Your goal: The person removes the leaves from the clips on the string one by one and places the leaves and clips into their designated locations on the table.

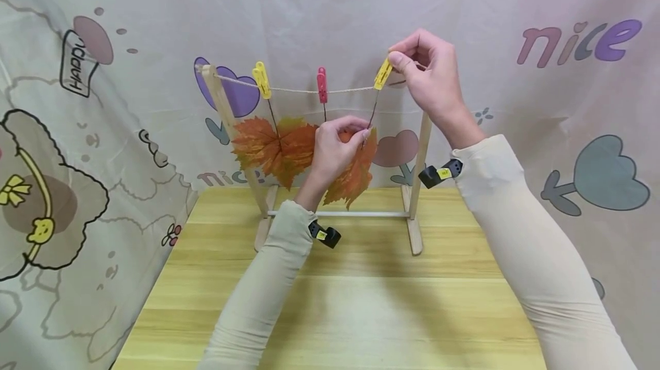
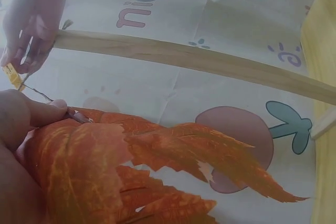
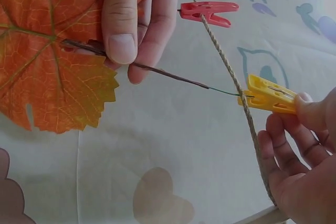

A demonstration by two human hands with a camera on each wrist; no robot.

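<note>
My right hand [image 1: 435,75] pinches the handle end of a yellow clothespin [image 1: 382,75] between thumb and fingers. In the right wrist view the jaws of that clothespin [image 3: 269,94] sit over the twine [image 3: 223,56], with the thin wire tip of a leaf stem [image 3: 173,76] between them. Lower down, my left hand [image 1: 335,149] pinches this stem near its base, just above the orange artificial leaf [image 1: 353,178]. The leaf hangs below my left fingers, partly hidden by the hand. Its lobes [image 2: 173,145] spread out wide in the left wrist view.
A red clothespin [image 1: 322,85] and another yellow clothespin [image 1: 262,80] grip stems along the twine. An orange-green leaf [image 1: 268,149] hangs at left. The wooden frame [image 1: 222,98] has uprights, feet and a white lower bar [image 1: 361,214] on the wood-grain table [image 1: 412,313], before a printed cloth.
</note>
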